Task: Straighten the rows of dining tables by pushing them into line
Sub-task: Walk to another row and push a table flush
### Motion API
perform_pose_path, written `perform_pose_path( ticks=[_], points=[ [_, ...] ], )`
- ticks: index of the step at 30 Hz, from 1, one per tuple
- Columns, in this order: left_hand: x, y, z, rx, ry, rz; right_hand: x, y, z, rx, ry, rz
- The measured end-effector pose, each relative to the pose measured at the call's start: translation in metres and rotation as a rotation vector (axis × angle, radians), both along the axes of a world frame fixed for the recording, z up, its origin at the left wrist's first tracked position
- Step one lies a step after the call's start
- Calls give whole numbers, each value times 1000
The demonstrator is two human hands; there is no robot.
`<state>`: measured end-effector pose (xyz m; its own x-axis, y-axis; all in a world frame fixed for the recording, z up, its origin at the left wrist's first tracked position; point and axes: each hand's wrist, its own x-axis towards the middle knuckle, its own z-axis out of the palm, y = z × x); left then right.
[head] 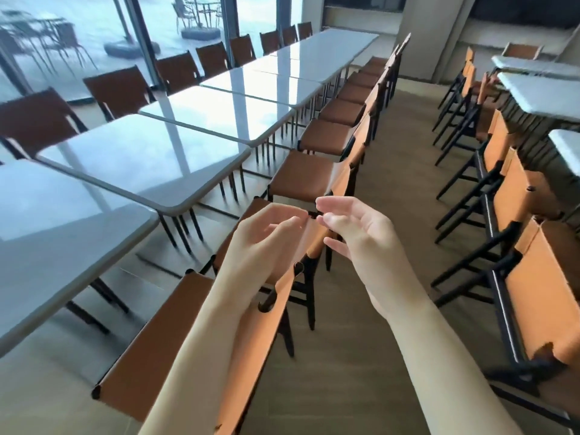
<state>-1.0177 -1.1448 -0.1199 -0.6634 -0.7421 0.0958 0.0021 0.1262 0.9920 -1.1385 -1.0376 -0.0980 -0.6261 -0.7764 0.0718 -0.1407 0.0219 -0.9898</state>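
Observation:
A long row of white dining tables (147, 158) runs from the near left to the far middle, their tops end to end. Brown chairs (317, 177) line its near side, backs toward me. My left hand (266, 243) hovers above the backrest of the second-nearest chair (310, 237), fingers loosely curled and holding nothing. My right hand (354, 233) hangs beside it, fingers relaxed, also holding nothing. Neither hand touches a table.
A second row of white tables (539, 92) with brown chairs (530, 290) stands on the right. A wood-floored aisle (386, 215) runs between the two rows. Glass walls at the left show outdoor furniture. A pillar (430, 36) stands at the far end.

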Motion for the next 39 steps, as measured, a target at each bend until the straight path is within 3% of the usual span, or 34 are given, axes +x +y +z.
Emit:
perform_pose_path(
  ticks=[5, 19, 30, 39],
  points=[
    [-40, 1, -9, -109, -52, 92, -54, -10, -11, 0, -23, 122],
    [-247, 50, 8, -72, 5, 308, -280, -15, -4, 4, -7, 385],
    [-282, 13, -12, -58, -90, 545, -320, -79, -23, 45, -80, 618],
    [-316, -85, -16, -47, -94, 664, -354, -189, -17, 56, -43, 716]
  ],
)
